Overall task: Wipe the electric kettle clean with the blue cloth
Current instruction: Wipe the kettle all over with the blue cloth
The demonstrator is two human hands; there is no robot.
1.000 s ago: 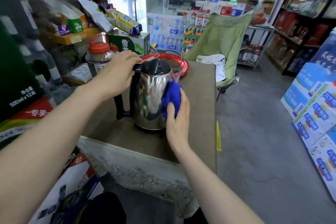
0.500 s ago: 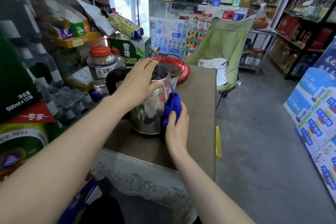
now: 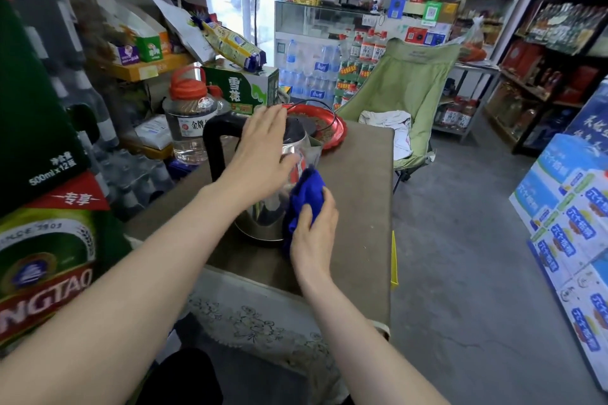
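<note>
A shiny steel electric kettle (image 3: 263,217) with a black handle and black lid stands on the brown table (image 3: 355,194). My left hand (image 3: 260,158) lies flat over the kettle's top and upper side, fingers spread, thumb against the steel. My right hand (image 3: 312,237) grips the bunched blue cloth (image 3: 304,197) and presses it against the kettle's right side, low down. The kettle's handle points left. Part of the kettle's body is hidden behind my left hand.
A red tray (image 3: 332,133) with a black cord sits behind the kettle. A clear jug with an orange cap (image 3: 189,122) and a green carton (image 3: 243,85) stand left of it. A green folding chair (image 3: 408,89) is beyond the table; stacked boxes (image 3: 572,227) line the right.
The kettle has turned so its handle swings left. My left hand shifted from the handle to the lid and flattened. The cloth slid down the kettle's right side.
</note>
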